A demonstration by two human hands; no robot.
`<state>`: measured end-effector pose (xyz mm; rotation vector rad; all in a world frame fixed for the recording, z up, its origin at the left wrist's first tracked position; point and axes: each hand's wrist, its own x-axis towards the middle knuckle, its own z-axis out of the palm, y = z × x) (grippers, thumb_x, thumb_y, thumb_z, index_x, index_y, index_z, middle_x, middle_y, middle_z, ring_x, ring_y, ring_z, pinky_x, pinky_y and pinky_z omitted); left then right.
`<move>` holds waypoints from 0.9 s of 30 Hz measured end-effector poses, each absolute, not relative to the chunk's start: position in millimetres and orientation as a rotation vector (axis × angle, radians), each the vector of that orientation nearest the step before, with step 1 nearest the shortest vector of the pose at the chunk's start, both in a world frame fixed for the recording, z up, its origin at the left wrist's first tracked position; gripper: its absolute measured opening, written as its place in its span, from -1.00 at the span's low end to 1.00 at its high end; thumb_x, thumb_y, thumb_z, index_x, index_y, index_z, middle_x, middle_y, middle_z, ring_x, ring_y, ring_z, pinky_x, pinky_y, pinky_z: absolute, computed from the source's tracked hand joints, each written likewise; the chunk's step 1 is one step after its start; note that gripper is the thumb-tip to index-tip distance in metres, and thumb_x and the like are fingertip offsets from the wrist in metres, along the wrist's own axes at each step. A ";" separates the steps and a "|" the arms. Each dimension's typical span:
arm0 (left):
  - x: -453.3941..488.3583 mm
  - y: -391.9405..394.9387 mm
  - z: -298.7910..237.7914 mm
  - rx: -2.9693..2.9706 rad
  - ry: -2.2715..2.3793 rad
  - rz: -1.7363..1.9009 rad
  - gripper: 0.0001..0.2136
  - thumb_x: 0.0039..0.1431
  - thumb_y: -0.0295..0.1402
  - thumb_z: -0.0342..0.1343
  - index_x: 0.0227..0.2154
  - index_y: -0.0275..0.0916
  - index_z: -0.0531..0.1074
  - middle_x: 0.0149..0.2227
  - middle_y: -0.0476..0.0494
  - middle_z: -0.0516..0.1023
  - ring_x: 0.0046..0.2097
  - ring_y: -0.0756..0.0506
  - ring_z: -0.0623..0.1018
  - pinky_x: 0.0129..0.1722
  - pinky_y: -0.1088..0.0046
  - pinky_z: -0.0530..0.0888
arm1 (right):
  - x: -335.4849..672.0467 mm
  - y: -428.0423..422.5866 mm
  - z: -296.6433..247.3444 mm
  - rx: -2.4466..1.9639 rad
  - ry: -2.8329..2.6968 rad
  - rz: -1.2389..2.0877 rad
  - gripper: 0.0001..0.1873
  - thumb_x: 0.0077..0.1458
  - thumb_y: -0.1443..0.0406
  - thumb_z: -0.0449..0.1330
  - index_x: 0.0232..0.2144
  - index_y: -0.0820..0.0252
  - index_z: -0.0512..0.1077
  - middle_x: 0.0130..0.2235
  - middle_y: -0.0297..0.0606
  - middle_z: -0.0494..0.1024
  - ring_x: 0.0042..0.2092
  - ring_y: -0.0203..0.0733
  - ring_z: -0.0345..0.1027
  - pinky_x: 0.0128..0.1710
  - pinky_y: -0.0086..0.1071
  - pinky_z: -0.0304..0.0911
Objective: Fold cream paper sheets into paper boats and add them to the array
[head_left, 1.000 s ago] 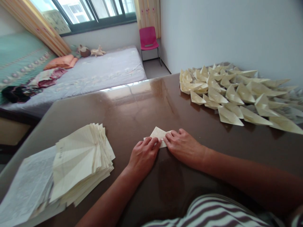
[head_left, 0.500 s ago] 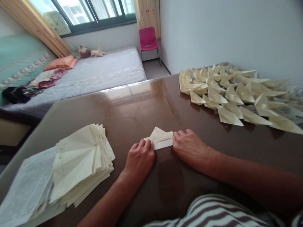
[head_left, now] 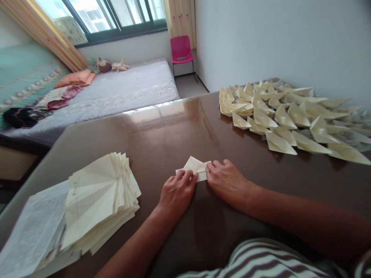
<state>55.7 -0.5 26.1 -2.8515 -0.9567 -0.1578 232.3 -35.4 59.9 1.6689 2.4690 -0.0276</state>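
A small piece of folded paper [head_left: 193,164], cream in colour with a triangular peak on its far side, lies on the brown table in front of me. My left hand [head_left: 179,189] is closed over its near left part, fingertips pressed on the lower strip. At the paper's right end, my right hand [head_left: 223,175] grips the edge with curled fingers. Both hands partly cover the sheet, so its lower folds are hidden.
Cream folded paper boats [head_left: 285,116] crowd the table's right side by the wall. On the left lies a stack of creased paper sheets [head_left: 95,197], beside printed pages [head_left: 37,220]. Beyond the glossy table [head_left: 162,131] stand a bed [head_left: 130,85] and a pink chair [head_left: 181,50].
My left hand has slid right along the paper, uncovering its left end. My right hand has shifted slightly left, so the two hands are closer together.
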 end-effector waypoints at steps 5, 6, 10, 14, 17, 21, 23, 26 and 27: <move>52.7 4.4 25.8 -2.876 -0.979 -0.210 -0.75 0.25 -0.39 0.01 -0.04 -0.13 0.41 -0.17 -0.09 0.49 -0.16 -0.11 0.44 -0.33 0.38 0.40 | 250.5 -14.4 60.2 1.830 2.421 -0.050 -0.84 0.21 0.36 0.05 -0.27 0.23 0.44 -0.23 -0.12 0.49 -0.21 -0.07 0.38 -0.34 -0.29 0.14; 52.6 5.4 25.8 -2.888 -0.978 -0.221 -0.75 0.26 -0.38 -0.01 -0.04 -0.13 0.41 -0.17 -0.09 0.49 -0.16 -0.11 0.43 -0.33 0.38 0.40 | 253.6 -9.7 57.5 1.864 2.435 -0.050 -0.84 0.23 0.28 0.07 -0.24 0.21 0.42 -0.21 -0.13 0.49 -0.20 -0.08 0.38 -0.35 -0.31 0.13; 53.2 8.4 24.0 -2.904 -0.971 -0.285 -0.78 0.29 -0.36 -0.05 -0.08 -0.13 0.43 -0.22 -0.08 0.50 -0.19 -0.08 0.43 -0.34 0.41 0.38 | 262.9 3.9 43.3 1.905 2.514 -0.224 -0.70 0.19 0.06 0.10 -0.23 0.15 0.37 -0.17 -0.21 0.47 -0.23 -0.17 0.39 -0.42 -0.40 0.06; 53.7 9.4 21.1 -2.878 -0.970 -0.342 -0.80 0.30 -0.36 -0.04 -0.10 -0.12 0.44 -0.26 -0.06 0.50 -0.22 -0.06 0.42 -0.35 0.44 0.35 | 268.7 9.8 32.1 2.007 2.515 -0.468 -0.71 0.12 0.03 0.15 -0.30 0.11 0.38 -0.24 -0.31 0.49 -0.33 -0.26 0.35 -0.47 -0.43 -0.03; 53.2 9.2 20.5 -2.866 -0.971 -0.336 -0.82 0.29 -0.38 -0.02 -0.13 -0.11 0.44 -0.27 -0.04 0.50 -0.24 -0.05 0.42 -0.37 0.45 0.33 | 270.7 12.6 27.0 2.068 2.520 -0.624 -0.75 0.04 0.08 0.22 -0.35 0.12 0.40 -0.29 -0.34 0.50 -0.34 -0.28 0.33 -0.46 -0.44 -0.04; 51.6 10.1 20.7 -2.873 -1.010 -0.354 -0.85 0.29 -0.38 -0.01 -0.20 -0.13 0.46 -0.22 -0.06 0.51 -0.20 -0.06 0.42 -0.32 0.45 0.36 | 269.9 14.1 24.3 2.095 2.575 -0.867 -0.84 -0.03 0.22 0.27 -0.38 0.15 0.41 -0.35 -0.38 0.50 -0.37 -0.33 0.30 -0.45 -0.47 0.01; 51.1 11.7 20.4 -2.855 -1.041 -0.444 -0.83 0.29 -0.38 -0.01 -0.15 -0.14 0.45 -0.11 -0.10 0.50 -0.06 -0.10 0.41 -0.16 0.42 0.38 | 268.6 13.6 24.5 2.072 2.622 -1.005 -0.89 -0.01 0.28 0.24 -0.38 0.16 0.40 -0.40 -0.40 0.49 -0.39 -0.35 0.29 -0.44 -0.49 0.04; 50.7 15.4 18.9 -2.807 -1.089 -0.590 -0.68 0.28 -0.35 0.00 0.08 -0.17 0.32 0.11 -0.19 0.39 0.19 -0.19 0.27 0.11 0.24 0.28 | 267.3 12.1 26.1 1.976 2.710 -1.225 -0.91 0.04 0.29 0.22 -0.38 0.18 0.39 -0.45 -0.42 0.47 -0.42 -0.36 0.29 -0.42 -0.50 0.08; 50.5 16.7 18.1 -2.810 -1.106 -0.618 -0.63 0.27 -0.34 0.01 0.13 -0.19 0.27 0.15 -0.21 0.35 0.22 -0.21 0.23 0.15 0.20 0.24 | 267.1 11.7 26.6 1.938 2.741 -1.279 -0.91 0.05 0.29 0.22 -0.38 0.19 0.40 -0.45 -0.42 0.47 -0.42 -0.36 0.30 -0.41 -0.50 0.09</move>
